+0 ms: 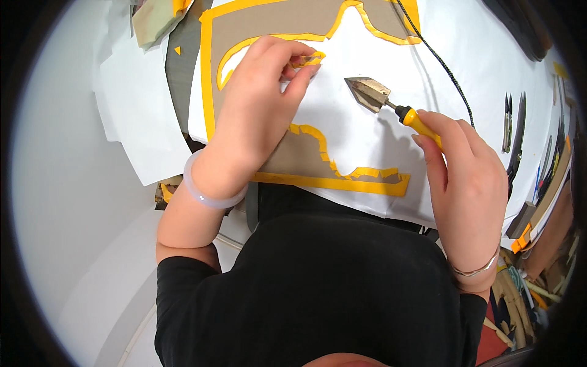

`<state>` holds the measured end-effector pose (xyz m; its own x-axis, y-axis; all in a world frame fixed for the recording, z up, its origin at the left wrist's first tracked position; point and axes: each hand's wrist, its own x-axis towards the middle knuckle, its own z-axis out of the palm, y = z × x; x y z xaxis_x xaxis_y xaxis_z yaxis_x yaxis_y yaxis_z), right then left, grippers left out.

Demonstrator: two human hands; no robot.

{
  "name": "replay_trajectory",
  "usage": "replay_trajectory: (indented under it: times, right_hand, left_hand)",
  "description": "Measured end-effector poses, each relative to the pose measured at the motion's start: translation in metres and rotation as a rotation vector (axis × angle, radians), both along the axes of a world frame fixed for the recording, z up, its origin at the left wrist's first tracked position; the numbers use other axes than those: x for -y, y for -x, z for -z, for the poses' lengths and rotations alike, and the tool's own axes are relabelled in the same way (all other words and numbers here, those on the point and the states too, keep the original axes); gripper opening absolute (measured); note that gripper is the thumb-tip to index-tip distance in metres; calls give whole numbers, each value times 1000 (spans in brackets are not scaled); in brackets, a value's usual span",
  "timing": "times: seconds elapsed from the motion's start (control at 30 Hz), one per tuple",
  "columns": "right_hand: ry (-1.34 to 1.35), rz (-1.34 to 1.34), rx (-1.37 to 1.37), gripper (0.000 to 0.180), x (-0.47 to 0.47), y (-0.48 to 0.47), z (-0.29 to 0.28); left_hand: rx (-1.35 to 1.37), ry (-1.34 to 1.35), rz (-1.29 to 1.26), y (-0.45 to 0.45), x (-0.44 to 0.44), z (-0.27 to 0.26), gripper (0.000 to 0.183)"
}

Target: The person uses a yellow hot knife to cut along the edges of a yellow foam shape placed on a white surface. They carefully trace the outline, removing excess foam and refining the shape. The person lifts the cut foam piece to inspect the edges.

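My right hand (472,174) grips the yellow handle of a small electric iron (372,94), whose pointed metal head is held over white paper (348,133). Between the thumb and fingers of my left hand (261,91) is the end of a narrow grey piece edged with yellow strips (315,58); my hand hides the rest of it. Around lies a flat grey panel (293,20) with yellow straight borders and curved, folded yellow edging. Its lower part (293,153) has short notched yellow tabs along the curve. A black braided cord (442,59) crosses at the upper right.
Thread snips (507,121) and dark scissors (518,142) lie on the right, beside more tools and a dark block (522,220). White sheets (133,110) are on the left, near a small yellow scrap (177,50). Rolled materials (516,298) stand at the lower right.
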<state>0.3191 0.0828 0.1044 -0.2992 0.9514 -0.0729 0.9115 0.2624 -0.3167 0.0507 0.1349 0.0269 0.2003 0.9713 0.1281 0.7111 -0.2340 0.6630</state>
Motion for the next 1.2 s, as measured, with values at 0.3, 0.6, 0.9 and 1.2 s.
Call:
replay_trajectory:
  times: [0.3, 0.6, 0.9, 1.2]
  right_hand:
    - [10, -10, -57, 21, 0, -2, 6]
    - [-5, -53, -47, 22, -1, -9, 9]
    - [-25, -64, -53, 22, 0, -11, 16]
    - [-79, -78, -103, 22, 0, -11, 25]
  left_hand:
    - [6, 112, -87, -5, -6, 8, 13]
    - [-29, 194, -180, -11, -6, 3, 9]
    - [11, 211, -197, -13, 6, 6, 10]
    - [6, 181, -185, -19, 10, 9, 10]
